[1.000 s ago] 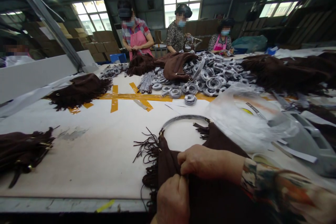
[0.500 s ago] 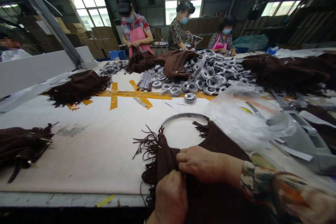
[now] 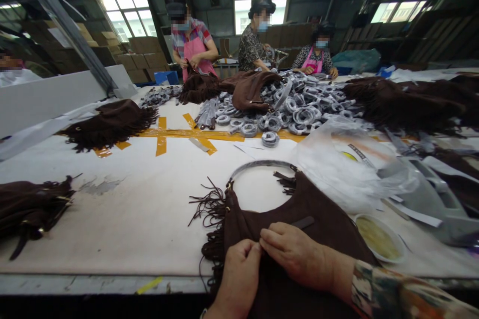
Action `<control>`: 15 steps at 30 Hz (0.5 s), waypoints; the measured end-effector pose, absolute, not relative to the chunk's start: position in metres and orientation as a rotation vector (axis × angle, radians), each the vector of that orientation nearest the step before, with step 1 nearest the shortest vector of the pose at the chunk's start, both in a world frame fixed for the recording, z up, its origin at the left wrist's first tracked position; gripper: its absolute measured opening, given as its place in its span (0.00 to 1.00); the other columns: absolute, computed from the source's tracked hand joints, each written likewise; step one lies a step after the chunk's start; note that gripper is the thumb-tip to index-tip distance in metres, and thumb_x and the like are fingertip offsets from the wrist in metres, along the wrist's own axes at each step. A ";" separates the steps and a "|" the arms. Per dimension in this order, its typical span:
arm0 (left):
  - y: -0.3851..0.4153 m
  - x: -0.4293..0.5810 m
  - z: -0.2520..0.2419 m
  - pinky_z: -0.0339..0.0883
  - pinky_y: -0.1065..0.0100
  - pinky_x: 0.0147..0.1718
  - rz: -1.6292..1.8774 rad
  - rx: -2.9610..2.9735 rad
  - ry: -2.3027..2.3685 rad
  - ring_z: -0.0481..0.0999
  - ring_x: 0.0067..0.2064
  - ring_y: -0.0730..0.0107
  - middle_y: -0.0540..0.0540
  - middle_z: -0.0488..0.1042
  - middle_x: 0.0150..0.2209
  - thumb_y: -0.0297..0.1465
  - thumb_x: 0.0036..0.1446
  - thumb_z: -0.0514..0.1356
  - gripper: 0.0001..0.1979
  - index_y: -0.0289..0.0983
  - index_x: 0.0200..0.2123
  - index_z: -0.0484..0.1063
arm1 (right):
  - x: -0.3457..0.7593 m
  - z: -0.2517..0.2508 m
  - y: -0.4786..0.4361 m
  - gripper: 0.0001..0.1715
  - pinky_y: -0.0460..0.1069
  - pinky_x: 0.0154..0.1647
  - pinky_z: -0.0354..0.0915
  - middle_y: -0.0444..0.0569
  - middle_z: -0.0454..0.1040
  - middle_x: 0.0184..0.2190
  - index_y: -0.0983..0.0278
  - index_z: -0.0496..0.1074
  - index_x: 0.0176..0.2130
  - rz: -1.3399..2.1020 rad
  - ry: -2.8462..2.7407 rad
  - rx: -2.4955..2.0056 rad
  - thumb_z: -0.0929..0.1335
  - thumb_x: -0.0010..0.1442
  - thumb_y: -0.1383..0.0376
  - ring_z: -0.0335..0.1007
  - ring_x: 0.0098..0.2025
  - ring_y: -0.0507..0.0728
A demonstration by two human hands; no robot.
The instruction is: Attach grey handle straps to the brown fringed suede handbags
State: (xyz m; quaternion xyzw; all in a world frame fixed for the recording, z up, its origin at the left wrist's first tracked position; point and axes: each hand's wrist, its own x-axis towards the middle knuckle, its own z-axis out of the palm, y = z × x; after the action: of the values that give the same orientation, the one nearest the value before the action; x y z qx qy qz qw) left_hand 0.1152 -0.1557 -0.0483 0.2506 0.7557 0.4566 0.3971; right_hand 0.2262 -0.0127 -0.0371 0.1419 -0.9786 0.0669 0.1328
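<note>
A dark brown fringed bag (image 3: 322,204) lies at the near edge of the table, its wrapped strap (image 3: 258,164) arching away from me. My left hand (image 3: 239,271) pinches the bag's fabric near its middle, thumb and fingers together. Close against it, my right hand (image 3: 295,254) has its fingers curled on the same fabric, with the fingertips of both hands almost touching. Beyond my right hand a small dark tab (image 3: 303,223) shows on the bag. Fringe hangs along the bag's left side.
A clear plastic bag (image 3: 352,174), a round dish (image 3: 379,239) and a grey tape dispenser (image 3: 437,194) stand to the right. Wrapped coiled straps (image 3: 303,112) are heaped farther back. Another brown bag (image 3: 33,204) lies left. Several people are at work across the table.
My right hand has moved down and slightly right, uncovering the tab and more of the bag's upper part. My left hand has turned, with its thumb now showing. More of the dish is visible.
</note>
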 end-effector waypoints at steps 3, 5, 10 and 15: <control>-0.158 0.115 -0.051 0.62 0.68 0.32 1.188 0.637 1.873 0.69 0.32 0.68 0.47 0.75 0.28 0.41 0.61 0.54 0.17 0.35 0.28 0.73 | 0.241 -0.038 -0.018 0.20 0.54 0.39 0.66 0.60 0.74 0.45 0.74 0.70 0.52 0.190 -2.758 0.337 0.57 0.65 0.72 0.65 0.38 0.59; -0.161 0.117 -0.055 0.63 0.68 0.34 1.174 0.748 1.935 0.71 0.34 0.67 0.47 0.75 0.30 0.39 0.62 0.53 0.16 0.36 0.29 0.73 | 0.251 -0.038 -0.020 0.21 0.55 0.42 0.68 0.60 0.75 0.47 0.72 0.68 0.55 0.239 -2.744 0.286 0.58 0.66 0.72 0.67 0.41 0.59; -0.169 0.122 -0.068 0.61 0.68 0.33 1.152 1.434 2.306 0.71 0.31 0.70 0.48 0.71 0.27 0.30 0.66 0.49 0.15 0.38 0.28 0.68 | 0.265 -0.043 -0.012 0.18 0.51 0.44 0.70 0.54 0.75 0.44 0.65 0.72 0.47 0.517 -2.642 0.063 0.60 0.63 0.75 0.70 0.43 0.57; -0.170 0.121 -0.065 0.56 0.64 0.26 0.925 1.978 2.572 0.67 0.24 0.70 0.50 0.66 0.23 0.23 0.62 0.53 0.12 0.39 0.26 0.64 | 0.254 -0.042 -0.001 0.17 0.47 0.45 0.70 0.53 0.75 0.42 0.65 0.72 0.49 0.763 -2.575 -0.049 0.62 0.64 0.75 0.71 0.44 0.54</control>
State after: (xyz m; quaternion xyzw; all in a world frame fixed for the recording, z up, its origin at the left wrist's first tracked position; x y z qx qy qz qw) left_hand 0.1209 -0.1703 -0.0649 0.5823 0.7572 0.2723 -0.1157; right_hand 0.2540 -0.0009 -0.0421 -0.0178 -0.9340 0.2766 0.2256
